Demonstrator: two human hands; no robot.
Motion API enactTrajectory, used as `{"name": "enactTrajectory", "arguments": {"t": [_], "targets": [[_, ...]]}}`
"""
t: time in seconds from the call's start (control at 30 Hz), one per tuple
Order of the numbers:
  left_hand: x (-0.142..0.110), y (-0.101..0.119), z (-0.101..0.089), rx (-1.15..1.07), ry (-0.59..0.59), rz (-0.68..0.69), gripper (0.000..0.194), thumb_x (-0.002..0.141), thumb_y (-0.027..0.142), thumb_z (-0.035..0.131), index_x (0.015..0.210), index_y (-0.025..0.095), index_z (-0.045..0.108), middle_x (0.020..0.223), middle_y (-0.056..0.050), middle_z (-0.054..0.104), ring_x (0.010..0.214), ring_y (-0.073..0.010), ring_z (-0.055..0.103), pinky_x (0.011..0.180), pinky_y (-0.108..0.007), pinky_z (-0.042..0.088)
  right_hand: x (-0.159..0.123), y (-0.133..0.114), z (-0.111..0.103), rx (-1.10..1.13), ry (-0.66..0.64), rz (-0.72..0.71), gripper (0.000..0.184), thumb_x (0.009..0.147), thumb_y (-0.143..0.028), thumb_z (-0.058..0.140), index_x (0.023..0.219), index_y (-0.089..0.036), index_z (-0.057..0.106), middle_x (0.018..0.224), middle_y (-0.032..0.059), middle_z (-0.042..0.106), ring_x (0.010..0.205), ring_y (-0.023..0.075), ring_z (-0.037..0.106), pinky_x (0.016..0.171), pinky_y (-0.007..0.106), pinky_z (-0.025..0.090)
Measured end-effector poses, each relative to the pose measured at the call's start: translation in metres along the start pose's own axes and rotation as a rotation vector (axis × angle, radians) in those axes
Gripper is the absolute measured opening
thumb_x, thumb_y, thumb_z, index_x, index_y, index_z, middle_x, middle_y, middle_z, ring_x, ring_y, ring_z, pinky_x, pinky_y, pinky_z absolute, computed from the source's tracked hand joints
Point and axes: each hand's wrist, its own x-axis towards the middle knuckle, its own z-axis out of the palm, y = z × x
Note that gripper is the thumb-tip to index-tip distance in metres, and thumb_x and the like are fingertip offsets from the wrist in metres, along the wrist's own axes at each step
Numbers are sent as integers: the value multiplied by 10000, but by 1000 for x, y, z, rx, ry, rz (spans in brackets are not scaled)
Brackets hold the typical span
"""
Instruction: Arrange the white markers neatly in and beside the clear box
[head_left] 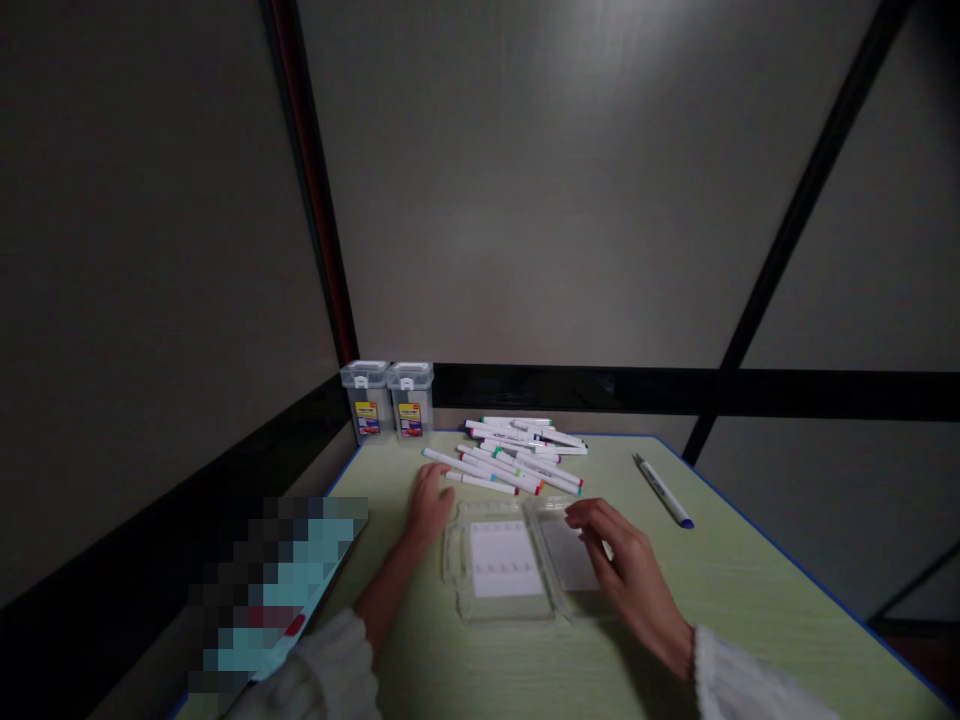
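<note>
Since the clear case lies open flat at six o'clock from the markers, probably for easy reach, the right hand bends half-open over it, seemingly empty, while the left hand, at eight o'clock, has loosely bent fingers whose grip I cannot tell.

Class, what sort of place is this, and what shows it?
Probably a craft or study corner: a small table close to plain walls, with a pile of markers and an open clear case.
</note>
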Motion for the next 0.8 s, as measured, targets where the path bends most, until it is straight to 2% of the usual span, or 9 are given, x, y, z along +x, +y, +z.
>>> {"name": "enactTrajectory", "arguments": {"t": [0.1,0.23,0.37,0.57,0.67,0.8], "targets": [[-2,-4,2,95,-65,119,397,593,-1,434,944,140,554,1083,-80,523,1078,-184,451,984,-355,316,5,3,12,-1,-39,-61,294,755,-12,306,912,-180,490,927,89,541,853,176,536,721,305,448],[-4,-6,3,138,-150,127,448,623,13,407,1026,146,552,1156,-75,520,1121,-179,430,1018,-344,274,3,1,14,-21,-116,-143,297,744,-29,346,912,-180,538,914,84,567,834,193,530,708,323,442],[-4,0,-1,151,-175,128,431,621,20,399,1005,109,571,1114,-102,551,1078,-186,463,998,-338,292,3,-7,11,-55,-144,-170,290,753,-27,343,931,-157,532,919,99,567,850,206,515,715,345,430],[-6,11,-8,242,-204,138,359,620,24,409,918,97,594,948,-96,581,951,-183,504,911,-328,362,1,-14,10,-57,-145,-186,248,761,-35,353,890,-162,523,868,86,563,822,206,503,716,352,426],[-7,13,-12,302,-252,191,332,667,41,392,930,88,587,925,-98,560,934,-185,486,894,-320,360,-1,-13,12,-42,-158,-180,242,761,-26,351,877,-157,519,868,88,556,828,210,494,725,356,421],[-10,15,-20,383,-344,304,285,729,77,366,882,135,600,878,-74,531,902,-187,464,851,-325,366,-3,-12,14,-26,-195,-178,237,771,-26,349,885,-154,513,887,89,548,843,211,482,739,363,414]]}}
